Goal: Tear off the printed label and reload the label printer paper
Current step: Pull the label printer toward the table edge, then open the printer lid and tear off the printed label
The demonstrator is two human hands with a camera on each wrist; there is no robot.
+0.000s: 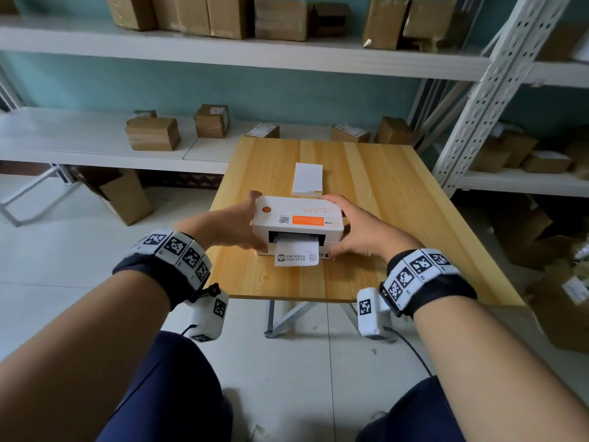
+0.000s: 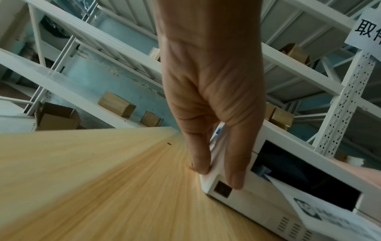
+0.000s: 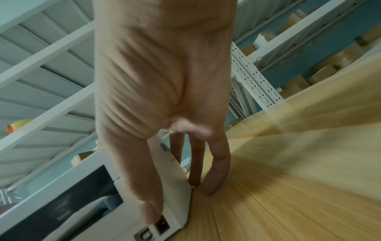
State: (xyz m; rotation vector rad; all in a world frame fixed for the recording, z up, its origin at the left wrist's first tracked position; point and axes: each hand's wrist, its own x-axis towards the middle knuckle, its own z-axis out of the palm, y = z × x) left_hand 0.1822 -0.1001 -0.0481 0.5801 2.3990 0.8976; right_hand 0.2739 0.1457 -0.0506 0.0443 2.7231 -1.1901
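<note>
Between my two hands sits the white label printer (image 1: 298,223) on the wooden table (image 1: 398,199). My left hand (image 1: 236,226) holds its left side, thumb on the front corner and fingers (image 2: 199,156) along the side wall. My right hand (image 1: 363,229) holds the right side likewise, its fingertips (image 3: 216,176) reaching the tabletop. A printed label (image 1: 296,253) hangs from the front slot between my thumbs; its text is too small to read. Beyond my fingers lies a white label stack (image 1: 307,180), partly hidden behind the printer.
</note>
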